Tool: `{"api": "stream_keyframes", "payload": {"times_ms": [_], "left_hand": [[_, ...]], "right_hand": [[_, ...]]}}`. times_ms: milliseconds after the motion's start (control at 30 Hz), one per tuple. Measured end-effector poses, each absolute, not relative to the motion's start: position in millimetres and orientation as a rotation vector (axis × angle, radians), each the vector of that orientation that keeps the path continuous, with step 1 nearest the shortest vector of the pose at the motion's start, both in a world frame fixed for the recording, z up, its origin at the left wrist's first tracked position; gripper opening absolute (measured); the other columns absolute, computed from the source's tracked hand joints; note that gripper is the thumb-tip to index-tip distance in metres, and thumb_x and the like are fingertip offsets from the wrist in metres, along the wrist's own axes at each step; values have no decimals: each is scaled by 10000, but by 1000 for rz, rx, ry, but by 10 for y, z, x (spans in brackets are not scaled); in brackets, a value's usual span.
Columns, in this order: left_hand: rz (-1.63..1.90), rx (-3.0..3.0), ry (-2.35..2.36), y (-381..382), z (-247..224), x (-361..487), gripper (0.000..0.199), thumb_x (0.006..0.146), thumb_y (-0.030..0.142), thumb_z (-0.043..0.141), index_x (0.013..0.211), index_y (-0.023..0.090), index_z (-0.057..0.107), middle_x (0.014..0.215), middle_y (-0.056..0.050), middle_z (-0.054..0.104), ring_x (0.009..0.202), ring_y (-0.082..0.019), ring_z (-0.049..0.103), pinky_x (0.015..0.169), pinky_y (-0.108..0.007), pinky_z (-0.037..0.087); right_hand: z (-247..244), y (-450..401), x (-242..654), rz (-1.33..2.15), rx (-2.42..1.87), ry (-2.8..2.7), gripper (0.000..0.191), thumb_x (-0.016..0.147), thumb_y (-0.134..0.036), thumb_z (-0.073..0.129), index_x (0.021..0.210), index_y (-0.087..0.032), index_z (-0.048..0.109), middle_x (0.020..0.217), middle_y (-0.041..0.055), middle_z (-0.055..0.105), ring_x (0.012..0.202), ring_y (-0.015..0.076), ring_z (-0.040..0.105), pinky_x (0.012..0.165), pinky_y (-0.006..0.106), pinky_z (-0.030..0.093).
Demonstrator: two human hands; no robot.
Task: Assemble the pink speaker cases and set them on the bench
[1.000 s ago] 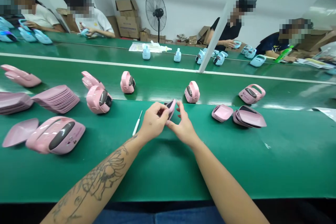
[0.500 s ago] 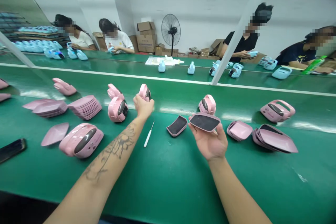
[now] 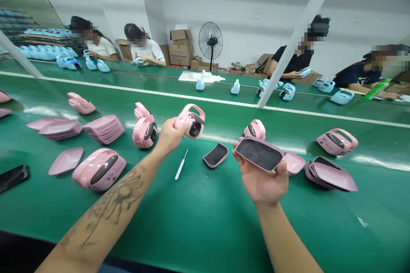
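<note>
My left hand (image 3: 172, 135) grips a pink handled device (image 3: 192, 123) by its left end, raised over the green table, its round dark opening facing right. On my right hand (image 3: 264, 181) rests a curved pink panel (image 3: 260, 153) with its dark inner side up, held between thumb and fingers. Between my hands a similar panel (image 3: 215, 155) lies on the table, and left of it a white-handled screwdriver (image 3: 180, 169). Just behind the held panel stands another pink device (image 3: 255, 129). Two more pink devices (image 3: 144, 133) stand left of my left hand.
Stacked pink panels (image 3: 104, 129) and a large pink device (image 3: 100, 169) are at the left, near a phone (image 3: 14, 178). More panels (image 3: 333, 173) and a device (image 3: 337, 141) are at the right. A slanted white post (image 3: 299, 36) rises ahead. Several people sit across the table.
My left hand has lifted the pink device and brought it right and nearer, turning its opening into view. My right hand has shifted slightly right and nearer with the panel.
</note>
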State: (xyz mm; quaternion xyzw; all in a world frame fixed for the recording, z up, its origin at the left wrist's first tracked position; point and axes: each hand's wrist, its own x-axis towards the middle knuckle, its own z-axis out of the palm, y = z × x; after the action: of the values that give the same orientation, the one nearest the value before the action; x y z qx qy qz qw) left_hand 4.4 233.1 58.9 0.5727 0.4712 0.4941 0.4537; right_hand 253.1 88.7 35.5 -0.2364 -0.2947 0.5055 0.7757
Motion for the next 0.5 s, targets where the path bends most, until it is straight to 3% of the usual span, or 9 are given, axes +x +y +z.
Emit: {"api": "stream_keyframes", "payload": {"times_ms": [67,167,267,367,433,500], "left_hand": [[1064,1303,1129,1884,623,60,459,912,593,739,918,134,756,883,-101,754,777,-253,722,657,-368,607],[826,1150,1039,1263,634,139,531,855,657,691,843,129,742,773,-123,734,640,-256,691,516,-356,548],[763,1011,991,874,614,193,583,888,723,660,938,147,737,760,-80,702,606,-190,625,494,-277,468],[862,972,791,667,557,185,627,855,682,789,1254,203,718,947,-66,725,778,-185,659,613,-261,504],[916,1080,626,563,474,176,886,762,517,936,1531,263,577,1209,-102,730,1030,-254,702,828,-330,580],[960,1215,640,480,351,178,1148,725,373,974,1698,326,366,1465,-136,638,1260,-339,661,1038,-448,570]], "right_hand": [[484,770,2391,1025,-496,-684,609,897,-781,632,1317,-360,763,1390,83,768,1342,428,709,1253,769,402],[543,585,2186,982,-477,-752,646,903,-816,599,1339,-368,764,1446,71,746,1364,429,694,1238,729,450],[455,463,2036,1022,-453,-771,695,923,-845,536,1373,-362,753,1445,83,752,1364,429,693,1214,728,470],[355,443,1942,979,-475,-590,696,964,-838,448,1294,-326,785,1330,98,801,1269,399,744,1193,719,479],[322,458,1895,956,-500,-412,720,965,-834,453,1214,-260,808,1265,117,819,1192,376,773,1213,691,466],[306,471,1853,1002,-508,-301,738,939,-844,492,1155,-215,813,1233,136,825,1161,364,779,1249,669,435]]}}
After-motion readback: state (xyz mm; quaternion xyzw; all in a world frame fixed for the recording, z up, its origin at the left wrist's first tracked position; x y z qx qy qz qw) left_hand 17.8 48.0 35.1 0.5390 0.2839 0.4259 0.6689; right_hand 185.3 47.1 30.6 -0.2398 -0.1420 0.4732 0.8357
